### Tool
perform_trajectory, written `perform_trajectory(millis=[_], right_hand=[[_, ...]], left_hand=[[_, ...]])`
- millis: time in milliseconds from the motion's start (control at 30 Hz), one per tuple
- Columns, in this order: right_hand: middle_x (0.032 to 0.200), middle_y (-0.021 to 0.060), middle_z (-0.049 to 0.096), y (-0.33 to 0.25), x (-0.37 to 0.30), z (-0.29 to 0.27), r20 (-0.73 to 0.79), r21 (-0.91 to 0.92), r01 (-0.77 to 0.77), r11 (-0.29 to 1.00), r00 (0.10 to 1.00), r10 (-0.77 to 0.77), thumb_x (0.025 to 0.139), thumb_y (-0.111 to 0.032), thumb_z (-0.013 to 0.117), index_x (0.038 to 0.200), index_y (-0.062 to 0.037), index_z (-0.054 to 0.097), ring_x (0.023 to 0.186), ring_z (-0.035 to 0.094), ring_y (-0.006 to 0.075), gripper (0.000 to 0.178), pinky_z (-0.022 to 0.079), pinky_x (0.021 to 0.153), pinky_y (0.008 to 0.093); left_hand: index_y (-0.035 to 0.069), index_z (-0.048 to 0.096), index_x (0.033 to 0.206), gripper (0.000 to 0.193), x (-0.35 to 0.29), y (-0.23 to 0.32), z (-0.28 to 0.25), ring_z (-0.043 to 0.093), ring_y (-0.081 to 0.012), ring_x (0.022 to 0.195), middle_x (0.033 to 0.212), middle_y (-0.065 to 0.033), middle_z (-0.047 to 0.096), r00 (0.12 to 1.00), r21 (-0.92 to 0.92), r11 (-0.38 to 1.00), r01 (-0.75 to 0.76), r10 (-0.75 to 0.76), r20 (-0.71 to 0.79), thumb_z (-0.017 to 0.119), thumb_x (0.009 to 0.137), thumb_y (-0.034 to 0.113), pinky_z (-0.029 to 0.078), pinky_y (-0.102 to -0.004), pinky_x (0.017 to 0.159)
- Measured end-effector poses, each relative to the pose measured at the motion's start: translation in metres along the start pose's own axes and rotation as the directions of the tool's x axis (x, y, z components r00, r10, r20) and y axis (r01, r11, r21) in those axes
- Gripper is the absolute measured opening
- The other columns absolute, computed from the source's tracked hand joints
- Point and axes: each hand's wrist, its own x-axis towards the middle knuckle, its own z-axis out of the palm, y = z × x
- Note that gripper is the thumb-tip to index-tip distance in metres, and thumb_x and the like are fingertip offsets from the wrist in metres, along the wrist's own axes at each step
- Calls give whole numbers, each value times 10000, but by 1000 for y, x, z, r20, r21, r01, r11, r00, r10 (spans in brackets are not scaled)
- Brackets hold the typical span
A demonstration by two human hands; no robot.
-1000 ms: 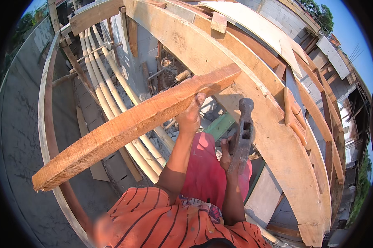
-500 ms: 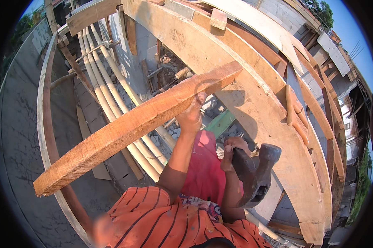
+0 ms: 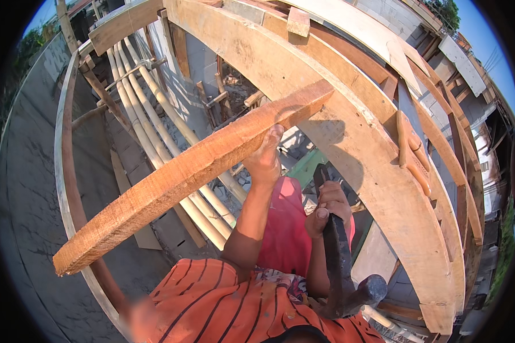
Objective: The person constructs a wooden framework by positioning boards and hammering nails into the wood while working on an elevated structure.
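Note:
A rough reddish-brown wooden plank (image 3: 194, 177) slants across the middle. Its far end meets the face of a pale formwork board (image 3: 291, 68). My left hand (image 3: 267, 154) grips the plank from below, nearer its far end, with the thumb up against its side; the other fingers are mostly hidden. My right hand (image 3: 330, 207) is closed around the handle of a dark hammer (image 3: 343, 286). Its heavy head hangs low, close to my striped shirt, apart from the plank.
A handsaw's brown handle (image 3: 414, 151) rests among the boards on the right. A small wood block (image 3: 298, 22) sits on the upper boards. Bamboo poles (image 3: 149, 114) run along the left, beside a grey wall (image 3: 29, 188). Rubble and a green board (image 3: 304, 168) lie below.
The hammer's head has swung down and back toward me, and my right hand's grip has turned with it. The plank and my left hand have barely moved.

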Motion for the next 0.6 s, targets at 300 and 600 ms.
perform_trajectory(millis=[300, 600], right_hand=[[663, 61, 515, 3, 1, -7, -12, -306, -489, 817, 860, 510, 884, -190, 644, 874, -14, 549, 615, 490, 179, 201, 428, 611, 307], [731, 120, 581, 58, -5, -12, -38, -385, -597, 703, 772, 635, 853, -121, 628, 921, 39, 577, 652, 536, 208, 181, 447, 629, 331]], left_hand=[[24, 672, 1013, 120, 5, -7, 13, 658, -259, 868, 939, -100, 678, 987, 158, 977, -141, 151, -52, 616, 907, 23, 520, -359, 803], [29, 642, 1128, 223, 3, -9, 16, 654, -262, 915, 999, -134, 666, 974, 214, 953, -215, 226, -32, 616, 907, 21, 511, -371, 859]])
